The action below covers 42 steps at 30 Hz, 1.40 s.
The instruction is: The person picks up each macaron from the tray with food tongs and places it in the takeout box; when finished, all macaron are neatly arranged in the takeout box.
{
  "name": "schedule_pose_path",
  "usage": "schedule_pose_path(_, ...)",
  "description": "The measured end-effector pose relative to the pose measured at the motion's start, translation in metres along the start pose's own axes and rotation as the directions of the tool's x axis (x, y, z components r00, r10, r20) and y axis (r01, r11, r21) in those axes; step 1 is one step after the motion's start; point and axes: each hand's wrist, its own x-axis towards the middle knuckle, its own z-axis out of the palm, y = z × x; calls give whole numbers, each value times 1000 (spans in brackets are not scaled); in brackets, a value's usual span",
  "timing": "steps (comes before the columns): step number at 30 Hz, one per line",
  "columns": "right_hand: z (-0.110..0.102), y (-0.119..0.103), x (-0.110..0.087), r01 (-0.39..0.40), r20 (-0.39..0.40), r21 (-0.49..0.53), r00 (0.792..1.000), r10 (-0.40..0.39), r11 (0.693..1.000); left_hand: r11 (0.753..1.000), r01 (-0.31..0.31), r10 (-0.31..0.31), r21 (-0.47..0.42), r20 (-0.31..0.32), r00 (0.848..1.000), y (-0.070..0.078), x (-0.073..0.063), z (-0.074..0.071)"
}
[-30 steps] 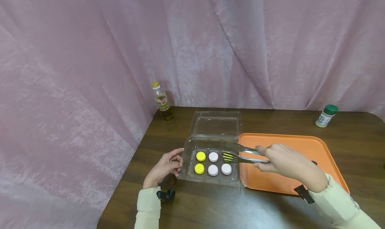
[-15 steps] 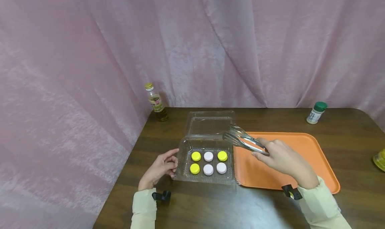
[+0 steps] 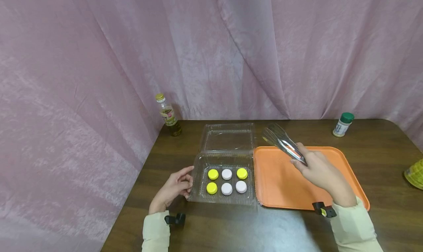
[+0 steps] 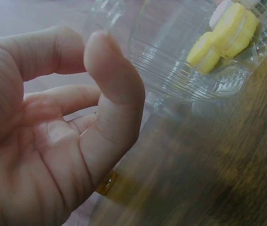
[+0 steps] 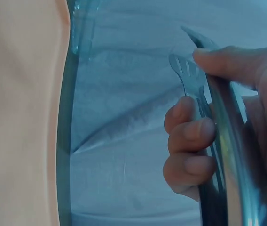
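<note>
My right hand [image 3: 318, 169] grips metal serving tongs [image 3: 285, 143] above the orange tray [image 3: 297, 193]; their slotted ends point away to the far left, with nothing between them. In the right wrist view, the fingers curl round the tong arms [image 5: 230, 141]. A clear plastic clamshell container [image 3: 228, 156] lies with its lid [image 3: 228, 138] folded back. Inside stand two rows of macarons: three yellow [image 3: 213, 174] and three white [image 3: 226, 189]. Thumb and fingertips of my left hand [image 3: 173, 187] pinch the container's left rim; in the left wrist view they meet at the plastic edge [image 4: 107, 14].
An oil bottle [image 3: 169, 118] stands at the back left corner of the wooden table [image 3: 228, 230]. A green-capped shaker [image 3: 343, 125] is behind the tray, and a yellow container [image 3: 414, 174] sits at the right edge. A pink curtain [image 3: 198, 53] hangs behind.
The tongs have let go of the yellow macaron at the container's back right and lifted away, up and right over the tray. My left hand has stayed at the rim.
</note>
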Motion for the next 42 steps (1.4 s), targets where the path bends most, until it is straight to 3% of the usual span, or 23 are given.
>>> schedule_pose_path(3,-5,6,-4,-28,-20,-6,999,28,1000,1000,-4,4,7,-1,1000,0,1,1)
schedule_pose_path(10,-14,21,-14,-15,-115,-66,993,7,998,1000,-6,6,13,0,1000,0,-1,2)
schedule_pose_path(19,-31,39,-25,-150,-80,-17,986,148,989,1000,-8,8,9,2,1000,2,-2,2)
schedule_pose_path(32,-44,63,-39,-200,-58,-3,978,200,980,1000,-3,3,7,-1,1000,-2,-1,-1)
schedule_pose_path(42,-56,91,-55,-318,-90,-24,945,314,948,1000,-9,9,2,22,1000,-1,-1,-3)
